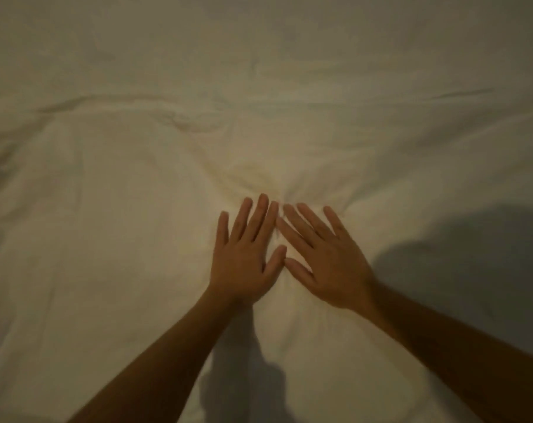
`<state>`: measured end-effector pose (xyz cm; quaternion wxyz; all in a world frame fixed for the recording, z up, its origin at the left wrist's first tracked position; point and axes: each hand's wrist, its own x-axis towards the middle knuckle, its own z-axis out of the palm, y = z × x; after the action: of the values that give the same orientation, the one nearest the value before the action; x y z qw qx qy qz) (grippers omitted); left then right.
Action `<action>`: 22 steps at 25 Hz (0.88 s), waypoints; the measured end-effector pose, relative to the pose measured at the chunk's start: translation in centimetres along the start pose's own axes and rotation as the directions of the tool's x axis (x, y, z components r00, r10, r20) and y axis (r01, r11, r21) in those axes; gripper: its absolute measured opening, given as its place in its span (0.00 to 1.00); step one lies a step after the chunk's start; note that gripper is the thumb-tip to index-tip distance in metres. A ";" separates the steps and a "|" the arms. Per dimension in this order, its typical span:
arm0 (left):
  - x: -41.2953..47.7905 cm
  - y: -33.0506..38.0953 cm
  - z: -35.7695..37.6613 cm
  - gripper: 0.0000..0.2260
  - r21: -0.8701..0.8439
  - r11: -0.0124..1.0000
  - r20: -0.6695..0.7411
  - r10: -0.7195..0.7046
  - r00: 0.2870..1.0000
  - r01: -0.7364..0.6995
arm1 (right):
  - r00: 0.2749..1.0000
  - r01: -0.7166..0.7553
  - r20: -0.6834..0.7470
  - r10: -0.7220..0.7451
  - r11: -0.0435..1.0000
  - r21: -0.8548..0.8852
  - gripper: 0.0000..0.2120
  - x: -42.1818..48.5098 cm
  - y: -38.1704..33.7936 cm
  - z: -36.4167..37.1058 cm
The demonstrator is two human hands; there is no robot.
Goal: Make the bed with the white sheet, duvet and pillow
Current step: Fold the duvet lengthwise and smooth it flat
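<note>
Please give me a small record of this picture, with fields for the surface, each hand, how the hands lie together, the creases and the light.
surface: white bedding fills the view; cannot tell if it is the sheet or the duvet
left hand: palm down, rests flat on the bedding, fingers straight
right hand: palm down, rests flat, fingers straight and a little spread
hands together: side by side, thumbs very close
creases: gathered just beyond the fingertips
long fold: farther away, on the left
pillow: not in view
light: dim; dark shadow on the right

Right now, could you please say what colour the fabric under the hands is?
Plain white fabric, creamy in dim light; head view.
</note>
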<state>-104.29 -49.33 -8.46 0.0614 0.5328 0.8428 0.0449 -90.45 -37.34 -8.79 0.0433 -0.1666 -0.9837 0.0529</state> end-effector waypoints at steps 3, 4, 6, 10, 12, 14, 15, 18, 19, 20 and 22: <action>4.4 -3.1 -0.3 0.32 0.104 0.986 -0.028 0.131 0.991 -0.127 | 0.990 0.140 -0.021 -0.141 0.989 -0.039 0.28 4.3 5.3 0.4; 6.3 -4.2 -0.3 0.33 0.135 0.986 -0.046 0.107 0.993 -0.100 | 0.993 0.101 -0.047 -0.105 0.992 -0.072 0.29 5.6 7.7 0.5; 9.7 -6.3 -0.9 0.34 0.133 0.988 -0.030 -0.069 0.997 0.072 | 0.996 -0.068 -0.068 0.061 0.993 -0.099 0.30 7.1 11.8 -0.2; 11.8 -3.6 -1.6 0.33 0.019 0.970 -0.027 -0.242 0.970 0.243 | 0.922 -0.378 -0.103 0.373 0.925 -0.038 0.30 8.1 12.4 -1.2; 9.9 0.9 -0.6 0.31 -0.002 1.000 0.012 0.009 1.000 -0.009 | 0.961 -0.270 -0.075 0.267 0.963 -0.026 0.31 7.5 9.8 -1.0; 8.5 2.2 -0.1 0.30 -0.008 0.993 0.035 0.118 0.992 -0.118 | 0.973 -0.231 -0.029 0.231 0.973 -0.011 0.31 4.7 8.4 -0.7; 8.1 1.1 -0.1 0.30 -0.002 0.997 0.023 0.081 0.996 -0.081 | 0.954 -0.297 -0.059 0.295 0.955 -0.023 0.31 2.9 8.5 -0.4; 6.3 -2.9 -0.6 0.29 0.007 0.985 0.008 -0.172 0.985 0.172 | 0.824 -0.554 -0.193 0.533 0.829 -0.074 0.28 -1.1 8.4 -0.7; 5.4 -3.0 -0.6 0.29 0.000 0.970 0.005 -0.243 0.970 0.243 | 0.780 -0.613 -0.203 0.592 0.788 -0.056 0.28 -1.5 6.9 -0.7; 4.1 -2.0 -0.5 0.30 -0.017 0.956 -0.004 -0.291 0.957 0.291 | 0.759 -0.637 -0.185 0.624 0.771 -0.014 0.29 -1.7 4.4 -0.7; 0.6 1.7 -0.2 0.31 -0.066 0.968 0.014 -0.243 0.970 0.244 | 0.800 -0.591 -0.082 0.595 0.804 0.072 0.30 -2.7 -1.4 -0.1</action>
<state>-103.04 -48.01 -8.02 0.0869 0.4232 0.8996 0.0640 -88.40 -39.56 -8.73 0.0775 -0.4671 -0.8774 0.0766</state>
